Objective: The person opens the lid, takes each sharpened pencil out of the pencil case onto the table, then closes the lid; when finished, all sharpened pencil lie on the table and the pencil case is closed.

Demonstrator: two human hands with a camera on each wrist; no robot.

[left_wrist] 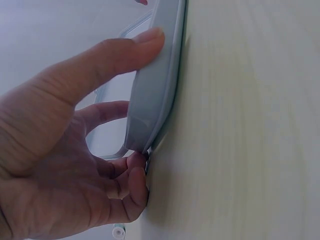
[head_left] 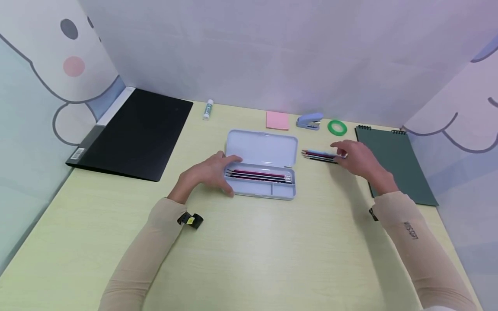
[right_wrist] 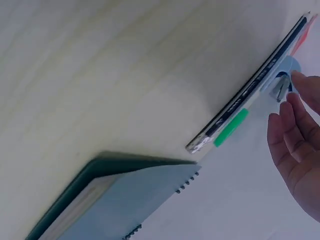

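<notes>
A pale blue pencil case (head_left: 262, 148) lies unfolded on the table, with several pencils (head_left: 256, 175) in its long rear compartment. My left hand (head_left: 212, 171) holds the case at its left end. In the left wrist view the thumb (left_wrist: 135, 52) presses on the front side wall, while the other fingers bend around the end and the back. To the right of the case lies a small bunch of loose pencils (head_left: 317, 156). Just over their eraser ends hovers my right hand (head_left: 359, 159), fingers loosely bent; the right wrist view shows nothing between them.
Along the back stand a glue stick (head_left: 208, 109), pink sticky notes (head_left: 277, 120), a blue stapler (head_left: 309, 121) and a roll of green tape (head_left: 337, 127). A dark green spiral notebook (head_left: 400, 166) lies at the right, beneath my right wrist. At the left is a black folder (head_left: 134, 134).
</notes>
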